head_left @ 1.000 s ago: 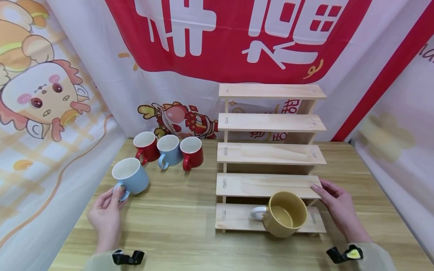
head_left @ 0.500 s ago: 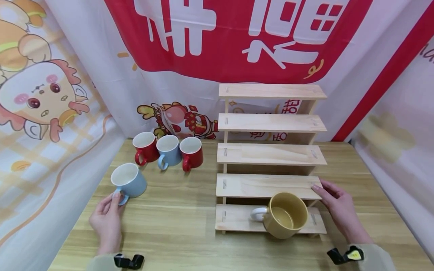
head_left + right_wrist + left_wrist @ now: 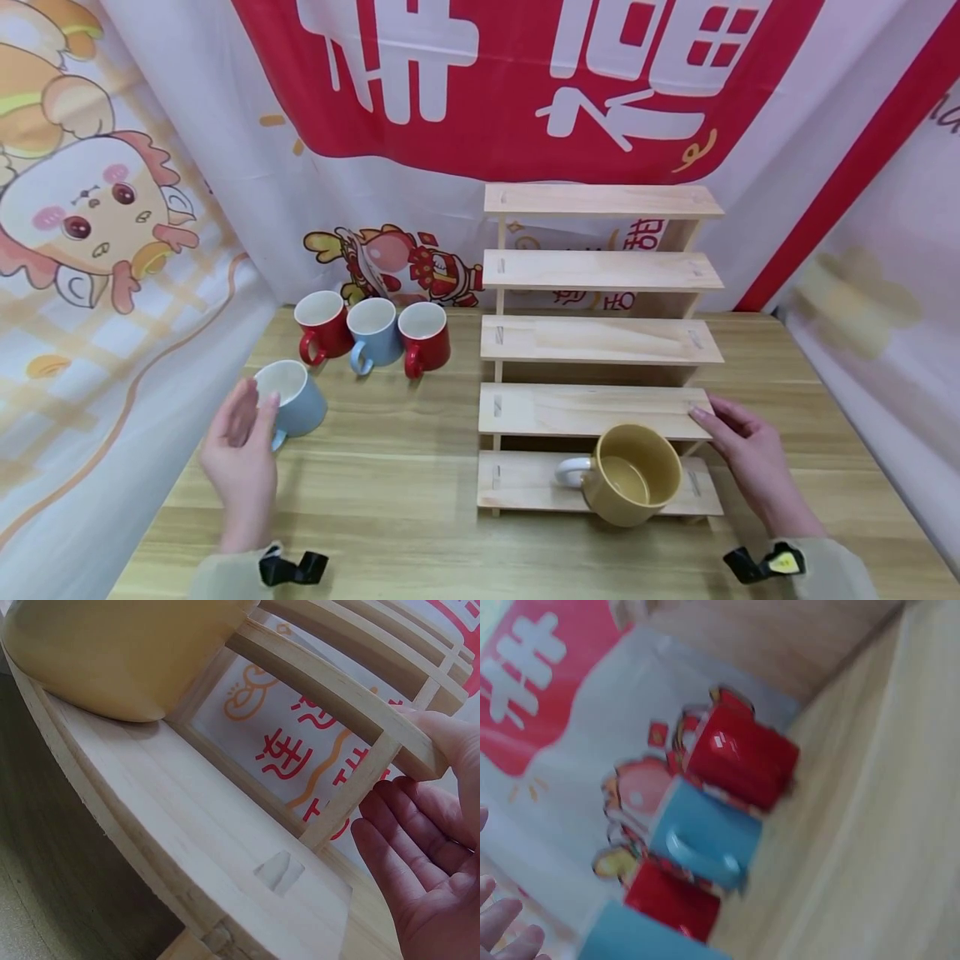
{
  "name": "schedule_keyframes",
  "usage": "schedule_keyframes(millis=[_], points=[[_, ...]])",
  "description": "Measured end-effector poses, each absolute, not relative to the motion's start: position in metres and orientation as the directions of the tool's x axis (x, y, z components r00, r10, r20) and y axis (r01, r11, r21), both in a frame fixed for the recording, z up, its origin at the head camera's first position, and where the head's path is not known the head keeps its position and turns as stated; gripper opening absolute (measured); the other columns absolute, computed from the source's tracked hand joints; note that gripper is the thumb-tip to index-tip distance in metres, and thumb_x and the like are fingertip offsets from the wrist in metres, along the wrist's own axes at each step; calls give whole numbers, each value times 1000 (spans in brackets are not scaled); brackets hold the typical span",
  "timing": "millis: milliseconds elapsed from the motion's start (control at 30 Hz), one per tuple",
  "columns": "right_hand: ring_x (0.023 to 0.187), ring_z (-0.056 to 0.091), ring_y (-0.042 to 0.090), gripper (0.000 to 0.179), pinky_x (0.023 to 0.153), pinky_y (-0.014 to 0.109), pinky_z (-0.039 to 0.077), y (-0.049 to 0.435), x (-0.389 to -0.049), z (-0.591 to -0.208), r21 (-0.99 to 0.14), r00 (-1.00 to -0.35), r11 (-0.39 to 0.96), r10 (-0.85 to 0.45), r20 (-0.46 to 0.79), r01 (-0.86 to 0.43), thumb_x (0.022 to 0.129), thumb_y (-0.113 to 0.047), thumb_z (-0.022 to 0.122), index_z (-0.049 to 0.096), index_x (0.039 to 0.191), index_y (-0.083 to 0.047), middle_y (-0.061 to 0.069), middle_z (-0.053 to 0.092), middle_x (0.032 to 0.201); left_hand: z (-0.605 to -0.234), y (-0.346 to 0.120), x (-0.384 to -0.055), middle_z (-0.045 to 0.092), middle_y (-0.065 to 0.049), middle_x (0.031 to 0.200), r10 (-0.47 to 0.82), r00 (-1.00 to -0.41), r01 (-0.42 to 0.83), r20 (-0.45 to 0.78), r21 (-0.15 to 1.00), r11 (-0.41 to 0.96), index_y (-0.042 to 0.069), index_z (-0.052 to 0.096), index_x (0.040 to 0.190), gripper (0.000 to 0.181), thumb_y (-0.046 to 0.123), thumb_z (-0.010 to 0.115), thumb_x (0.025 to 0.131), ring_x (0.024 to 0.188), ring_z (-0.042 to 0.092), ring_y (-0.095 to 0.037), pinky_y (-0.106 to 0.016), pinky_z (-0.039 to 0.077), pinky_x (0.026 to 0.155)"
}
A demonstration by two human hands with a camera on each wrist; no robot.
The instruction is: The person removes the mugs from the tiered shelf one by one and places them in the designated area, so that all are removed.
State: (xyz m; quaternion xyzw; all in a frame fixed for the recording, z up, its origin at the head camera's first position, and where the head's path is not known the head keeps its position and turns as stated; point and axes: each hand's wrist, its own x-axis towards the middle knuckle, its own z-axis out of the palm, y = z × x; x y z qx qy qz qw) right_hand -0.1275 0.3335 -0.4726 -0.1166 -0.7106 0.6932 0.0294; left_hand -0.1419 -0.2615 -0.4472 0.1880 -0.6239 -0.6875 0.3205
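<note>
A light blue mug point(image 3: 305, 408) stands upright on the table at the left, its handle toward the near left. My left hand point(image 3: 242, 462) is raised right beside it, thumb and fingers apart with nothing between them, overlapping its rim in the head view. In the left wrist view this mug point(image 3: 641, 937) shows only at the bottom edge. My right hand point(image 3: 753, 467) holds the right end of the second-lowest board of a stepped wooden shelf point(image 3: 600, 340), thumb on top and fingers below. A yellow mug point(image 3: 628, 502) with a white handle sits on the lowest board.
Behind the near blue mug stand a red mug point(image 3: 326, 333), another light blue mug point(image 3: 381, 343) and a second red mug point(image 3: 431, 350) in a row. Printed cloth point(image 3: 420, 192) hangs behind the wooden table point(image 3: 390, 500) and along both sides.
My left hand has let go of the blue mug's handle and lifted slightly. Before that, the mug came a little nearer and was set down. My right hand has stayed on the shelf.
</note>
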Motion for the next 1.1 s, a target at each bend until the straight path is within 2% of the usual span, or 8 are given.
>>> schedule_keyframes(millis=[133, 333, 433, 600, 800, 900, 1100], points=[[100, 62, -1, 29, 81, 13, 54, 334, -128, -473, -992, -970, 5, 209, -124, 128, 96, -22, 75, 71, 125, -23, -16, 66, 111, -421, -236, -139, 66, -8, 134, -576, -792, 249, 202, 969, -2, 9, 67, 134, 48, 10, 82, 88, 126, 59, -19, -18, 50, 97], [100, 63, -1, 26, 81, 13, 54, 334, -127, -474, -993, -970, -5, 214, -115, 116, 97, -20, 74, 72, 123, -24, -16, 67, 110, -399, -200, -143, 65, -7, 135, -369, -889, 276, 270, 960, 37, 13, 66, 136, 47, 11, 79, 91, 126, 60, -18, -21, 49, 100], [100, 63, -1, 26, 81, 13, 54, 334, -127, -474, -994, -971, -7, 213, -108, 109, 97, -20, 74, 72, 123, -24, -16, 67, 111, -396, -181, -147, 66, -6, 135, -275, -916, 294, 292, 955, 37, 13, 66, 136, 46, 10, 78, 92, 125, 60, -19, -26, 50, 101], [100, 63, -1, 32, 82, 14, 54, 333, -126, -473, -994, -972, 7, 208, -107, 111, 96, -23, 75, 70, 127, -18, -15, 67, 111, -401, -145, -149, 66, -8, 134, -81, -930, 357, 359, 933, 43, 9, 65, 135, 45, 6, 78, 92, 125, 61, -22, -33, 49, 104], [100, 62, -2, 32, 82, 13, 54, 333, -126, -472, -992, -971, 19, 207, -120, 127, 96, -25, 75, 69, 127, -19, -16, 66, 112, -412, -103, -140, 65, 3, 135, 156, -951, 277, 266, 959, 54, 18, 65, 135, 49, 21, 81, 89, 125, 60, -16, -35, 46, 108], [100, 62, -1, 28, 82, 14, 54, 333, -127, -473, -993, -971, 8, 207, -117, 122, 96, -23, 74, 70, 125, -22, -17, 66, 111, -419, -83, -133, 66, 6, 133, 258, -937, 256, 235, 965, 52, 18, 67, 133, 48, 22, 83, 88, 122, 61, -15, -37, 47, 107], [100, 63, -1, 28, 82, 14, 55, 333, -128, -474, -993, -972, -15, 206, -117, 117, 97, -20, 74, 71, 125, -22, -16, 67, 111, -434, -51, -119, 68, 0, 130, 417, -888, 206, 196, 978, -21, 17, 68, 131, 46, 19, 83, 88, 118, 64, -19, -40, 51, 102]])
